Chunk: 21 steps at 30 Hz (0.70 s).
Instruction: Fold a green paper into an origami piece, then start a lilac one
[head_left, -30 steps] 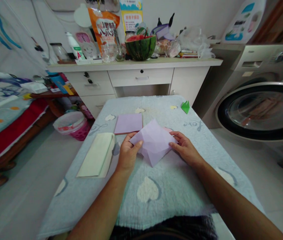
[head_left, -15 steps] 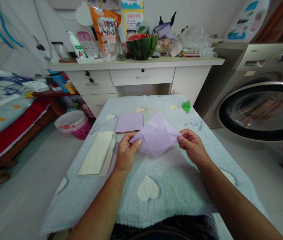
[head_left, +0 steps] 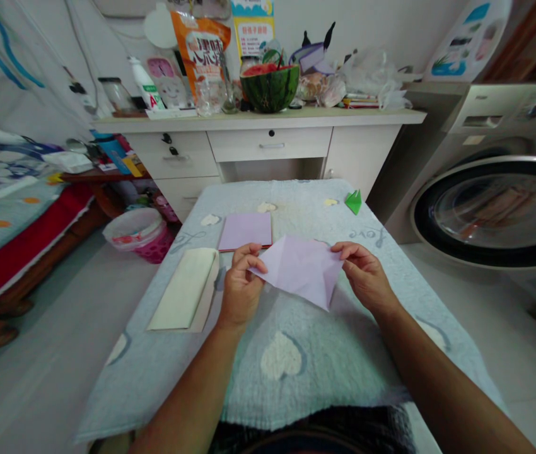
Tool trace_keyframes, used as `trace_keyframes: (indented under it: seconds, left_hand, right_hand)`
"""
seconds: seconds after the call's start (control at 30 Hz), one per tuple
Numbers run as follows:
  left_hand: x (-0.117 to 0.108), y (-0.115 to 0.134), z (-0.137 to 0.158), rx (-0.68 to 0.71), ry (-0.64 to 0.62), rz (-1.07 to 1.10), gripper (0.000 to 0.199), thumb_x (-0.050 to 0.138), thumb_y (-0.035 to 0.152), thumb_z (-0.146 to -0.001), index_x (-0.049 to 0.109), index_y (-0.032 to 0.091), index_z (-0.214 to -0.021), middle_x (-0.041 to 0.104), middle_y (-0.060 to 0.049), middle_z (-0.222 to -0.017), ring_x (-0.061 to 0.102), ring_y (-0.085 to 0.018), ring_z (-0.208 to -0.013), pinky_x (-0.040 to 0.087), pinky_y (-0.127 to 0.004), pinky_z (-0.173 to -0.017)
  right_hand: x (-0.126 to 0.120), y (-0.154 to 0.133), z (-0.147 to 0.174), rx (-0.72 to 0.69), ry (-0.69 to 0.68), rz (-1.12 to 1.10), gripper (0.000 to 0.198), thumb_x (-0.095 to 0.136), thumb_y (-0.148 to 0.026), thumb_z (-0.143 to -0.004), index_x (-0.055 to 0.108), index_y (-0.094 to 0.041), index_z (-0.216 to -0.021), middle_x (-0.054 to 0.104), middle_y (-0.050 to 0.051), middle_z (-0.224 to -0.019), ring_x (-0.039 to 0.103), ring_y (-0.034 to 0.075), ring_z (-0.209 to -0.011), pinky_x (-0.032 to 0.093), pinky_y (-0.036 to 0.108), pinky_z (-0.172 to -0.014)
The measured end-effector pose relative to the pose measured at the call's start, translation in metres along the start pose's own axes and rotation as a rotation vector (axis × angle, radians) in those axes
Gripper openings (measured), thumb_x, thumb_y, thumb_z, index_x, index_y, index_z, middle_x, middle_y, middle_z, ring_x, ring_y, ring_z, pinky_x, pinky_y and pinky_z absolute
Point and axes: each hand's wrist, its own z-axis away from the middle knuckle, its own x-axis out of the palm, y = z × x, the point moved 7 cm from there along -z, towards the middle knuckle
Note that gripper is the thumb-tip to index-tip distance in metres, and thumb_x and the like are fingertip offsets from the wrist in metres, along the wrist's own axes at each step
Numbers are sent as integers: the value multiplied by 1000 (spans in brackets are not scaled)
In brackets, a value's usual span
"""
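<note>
A creased sheet of light purple paper is stretched between my two hands, just above the cloth-covered table. My left hand is closed, pinching the sheet's left corner between thumb and fingers. At the opposite side, my right hand grips the right corner the same way. One corner of the sheet points down toward me, right of the middle. Behind my left hand lies a stack of square purple paper with a reddish edge underneath. A folded pale green paper rests left of that hand.
A small folded green paper piece sits at the table's far right corner. The blue tablecloth has white hearts. Beyond stands a white cabinet bearing a cut watermelon. A washing machine is at right, a pink bin at left.
The purple sheet has been turned in my hands: its upper corner has dropped and its lower corner has swung to the right. My left fingers have shifted on its edge.
</note>
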Motion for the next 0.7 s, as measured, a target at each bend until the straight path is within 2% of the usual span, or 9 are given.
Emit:
trace_keyframes:
  seconds: [0.17,0.23,0.33,0.4,0.53,0.7]
  left_hand:
    - [4,-4,2,27,-35,-99,12,62,9,-71,62,20,-71,51,-5,-125,52,-22,-117,36,-37,-104]
    - [6,-8,2,18,-55,-122,12,60,9,-72,62,20,-71,51,-5,-128,54,-22,-116,38,-37,-103]
    - [7,-12,3,18,-78,-211,14,56,7,-73,62,20,-71,54,-5,-128,53,-23,-118,39,-37,-101]
    - [9,-13,3,34,-107,-272,18,54,6,-71,63,21,-71,58,-5,-123,54,-23,-117,40,-36,-98]
    - [14,-16,4,55,-174,-334,25,49,2,-69,64,22,-76,64,-4,-110,59,-21,-104,43,-34,-92]
    - [18,-21,6,51,-247,-433,31,46,3,-69,64,23,-83,65,-2,-91,60,-18,-86,44,-29,-79]
  right_hand:
    - [-4,3,0,33,11,53,6,64,-20,-76,62,-25,-80,60,2,-120,50,24,-119,37,39,-100]
    - [-4,6,1,73,22,49,7,62,-20,-76,64,-24,-81,59,3,-125,49,24,-119,39,37,-96]
    - [-4,11,1,144,40,9,7,60,-25,-79,66,-24,-82,59,3,-127,54,23,-110,43,35,-86]
    - [-2,14,0,168,42,-2,6,62,-30,-81,66,-25,-83,63,3,-119,57,21,-99,43,33,-81]
    - [-2,18,0,180,44,64,16,71,-31,-75,63,-26,-88,63,0,-86,54,17,-76,42,29,-69]
    - [2,22,1,223,-14,78,21,71,-30,-74,61,-26,-92,60,-1,-80,52,16,-67,40,27,-59]
